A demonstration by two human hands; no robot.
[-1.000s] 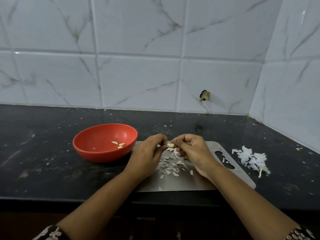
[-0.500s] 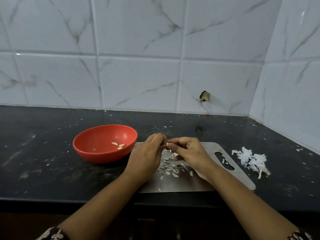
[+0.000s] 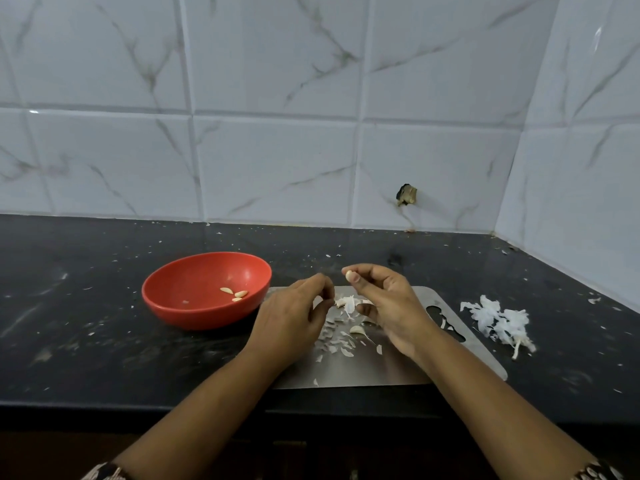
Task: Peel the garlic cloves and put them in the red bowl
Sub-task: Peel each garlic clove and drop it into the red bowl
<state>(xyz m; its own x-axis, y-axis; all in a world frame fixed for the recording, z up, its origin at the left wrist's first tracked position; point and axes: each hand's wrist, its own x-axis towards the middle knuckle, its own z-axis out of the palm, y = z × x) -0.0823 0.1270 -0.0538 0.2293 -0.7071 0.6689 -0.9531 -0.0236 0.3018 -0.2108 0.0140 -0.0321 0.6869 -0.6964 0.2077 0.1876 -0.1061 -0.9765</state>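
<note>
Over steel board (image 3: 398,370), right hand (image 3: 393,308) pinching garlic clove (image 3: 349,275), red bowl (image 3: 194,315) alongside.

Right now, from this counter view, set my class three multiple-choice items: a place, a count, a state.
1. Where does the red bowl stand? A left of the steel board; B on it; C right of it.
2. How many peeled cloves lie in the bowl? A one; B three; C six.
3. What is the right hand doing? A lying flat; B gripping the bowl; C pinching a garlic clove.
Answers: A, the bowl stands beside the board's left edge; B, three pale cloves show inside; C, it holds a clove raised above the board.
</note>
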